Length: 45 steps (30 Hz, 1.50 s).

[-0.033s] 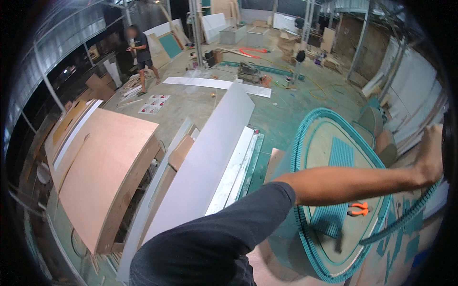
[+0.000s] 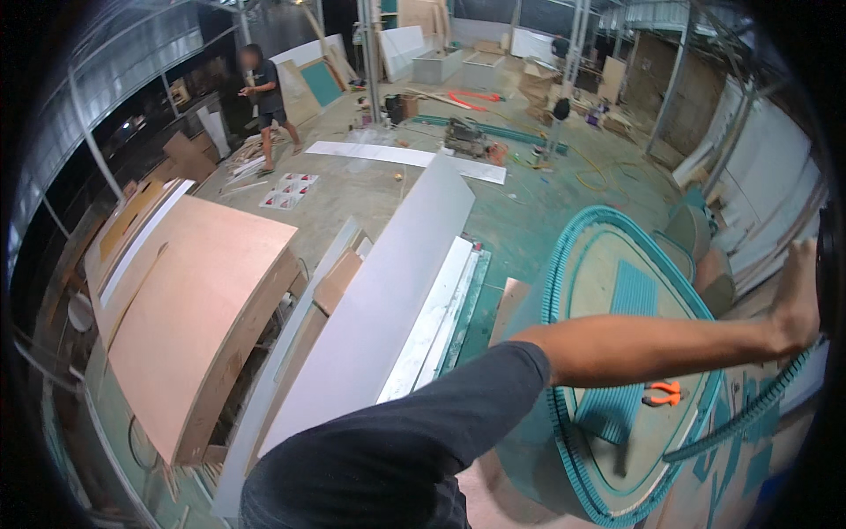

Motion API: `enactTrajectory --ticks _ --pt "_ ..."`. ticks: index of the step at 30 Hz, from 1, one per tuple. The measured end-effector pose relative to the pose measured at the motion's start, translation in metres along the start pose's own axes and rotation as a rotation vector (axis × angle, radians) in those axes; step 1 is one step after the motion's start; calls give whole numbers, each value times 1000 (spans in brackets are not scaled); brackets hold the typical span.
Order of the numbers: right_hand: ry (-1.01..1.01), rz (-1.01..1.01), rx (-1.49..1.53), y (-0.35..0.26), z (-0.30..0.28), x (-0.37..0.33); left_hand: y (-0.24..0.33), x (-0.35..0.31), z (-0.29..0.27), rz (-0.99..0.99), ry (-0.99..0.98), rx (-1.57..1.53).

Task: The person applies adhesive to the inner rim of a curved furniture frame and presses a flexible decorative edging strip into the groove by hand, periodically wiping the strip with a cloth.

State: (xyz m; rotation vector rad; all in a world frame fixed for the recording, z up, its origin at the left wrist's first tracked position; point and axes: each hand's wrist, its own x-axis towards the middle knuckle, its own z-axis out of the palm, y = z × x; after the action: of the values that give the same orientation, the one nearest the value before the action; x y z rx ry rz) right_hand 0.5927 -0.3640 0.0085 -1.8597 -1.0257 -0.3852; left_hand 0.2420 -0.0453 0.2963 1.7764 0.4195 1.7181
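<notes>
Rounded form with beige top and ribbed teal edging (image 2: 592, 286), right of centre, beneath your bare forearm (image 2: 656, 349).
Your left hand (image 2: 796, 295): at the view's right edge; holding or free, cannot be told. Long ribbed teal strip (image 2: 749, 411) slopes from beside it to the form. Beige top carries orange-handled pliers (image 2: 663, 394), flat ribbed teal panel (image 2: 635, 289).

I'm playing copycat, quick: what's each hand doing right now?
Left hand: can't be told.
Right hand: can't be told either; the bare limb ends unclearly near a teal ribbed strip.
</notes>
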Motion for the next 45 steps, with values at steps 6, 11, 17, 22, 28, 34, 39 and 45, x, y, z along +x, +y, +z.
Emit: enactTrajectory --ticks 6,11,17,22,28,34,39,45 --pt "-167 -244 821 -188 42 16 4 0 15 17 41 76" --pt "-638 -334 1044 -142 90 43 13 12 51 80 35 77" --pt "-812 119 976 -232 75 -29 5 17 50 129 205 328" --pt "-694 294 932 -227 28 -48 26 -4 13 -230 -25 342" --pt "-546 511 946 -207 -15 -96 -88 -49 84 -507 -181 232" --pt "-391 733 1093 -209 1 -128 -168 -95 121 -865 -406 68" --pt "-328 696 1089 -209 13 -117 -197 -111 144 -1035 -480 85" --pt "-315 694 1051 -194 36 -102 -248 -109 160 -1104 -543 113"
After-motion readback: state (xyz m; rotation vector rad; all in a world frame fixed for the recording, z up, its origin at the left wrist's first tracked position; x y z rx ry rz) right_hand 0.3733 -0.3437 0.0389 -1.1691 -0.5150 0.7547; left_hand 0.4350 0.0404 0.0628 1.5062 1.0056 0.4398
